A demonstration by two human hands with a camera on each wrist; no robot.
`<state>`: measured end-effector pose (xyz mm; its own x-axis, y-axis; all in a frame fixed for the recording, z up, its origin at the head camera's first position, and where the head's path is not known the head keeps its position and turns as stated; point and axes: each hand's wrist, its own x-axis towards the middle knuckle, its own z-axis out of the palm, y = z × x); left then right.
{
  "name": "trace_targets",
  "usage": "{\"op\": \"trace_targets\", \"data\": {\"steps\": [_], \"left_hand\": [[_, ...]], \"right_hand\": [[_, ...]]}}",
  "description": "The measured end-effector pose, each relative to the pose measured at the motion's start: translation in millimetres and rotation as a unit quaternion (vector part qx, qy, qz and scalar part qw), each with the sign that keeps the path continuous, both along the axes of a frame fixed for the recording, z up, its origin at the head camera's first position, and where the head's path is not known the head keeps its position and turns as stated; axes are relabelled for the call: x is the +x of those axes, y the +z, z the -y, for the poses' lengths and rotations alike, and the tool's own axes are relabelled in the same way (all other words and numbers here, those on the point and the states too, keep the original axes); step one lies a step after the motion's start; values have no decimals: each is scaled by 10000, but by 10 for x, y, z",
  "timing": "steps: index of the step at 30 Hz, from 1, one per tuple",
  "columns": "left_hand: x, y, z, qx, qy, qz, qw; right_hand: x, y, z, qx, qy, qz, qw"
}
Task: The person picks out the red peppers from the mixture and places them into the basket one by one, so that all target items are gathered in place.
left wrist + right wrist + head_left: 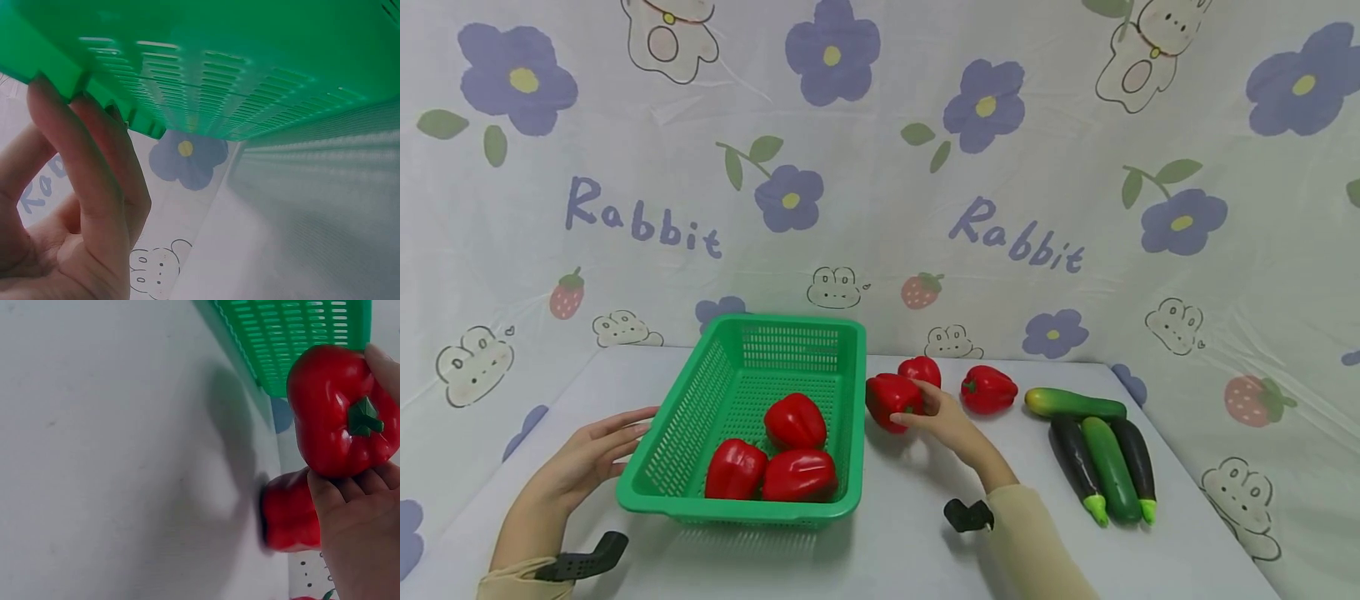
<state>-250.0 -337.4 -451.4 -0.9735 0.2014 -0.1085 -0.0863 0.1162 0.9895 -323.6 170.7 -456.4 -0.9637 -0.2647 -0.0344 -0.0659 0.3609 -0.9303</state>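
Observation:
My right hand (pixel 946 423) grips a red bell pepper (pixel 891 402) just right of the green basket (pixel 854 400). In the right wrist view the thumb lies on one side of that bell pepper (pixel 328 412) and the fingers on the other, its green stem facing the camera. Inside the basket lie a red pepper (pixel 796 422) and two more in front of it. My left hand (pixel 587 458) is at the basket's left side, fingers extended. The left wrist view shows its fingertips right at the rim (pixel 59 84).
Behind the held pepper another red pepper (pixel 920 369) sits on the white table (pixel 917 542), with one more (pixel 988 389) to its right. Farther right lie a yellow-green cucumber (pixel 1075 404), a dark green cucumber (pixel 1109 469) and two eggplants (pixel 1075 462). A printed cloth (pixel 880 167) hangs behind.

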Motion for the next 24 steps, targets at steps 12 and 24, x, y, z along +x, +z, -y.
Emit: {"op": "trace_targets", "data": {"steps": [12, 24], "left_hand": [[5, -3, 3, 91, -63, -51, 9999], [12, 14, 0, -15, -57, -60, 10000]], "right_hand": [[-42, 244, -5, -115, -29, -148, 9998], [-131, 407, 22, -1, -56, -338, 9994]]}}
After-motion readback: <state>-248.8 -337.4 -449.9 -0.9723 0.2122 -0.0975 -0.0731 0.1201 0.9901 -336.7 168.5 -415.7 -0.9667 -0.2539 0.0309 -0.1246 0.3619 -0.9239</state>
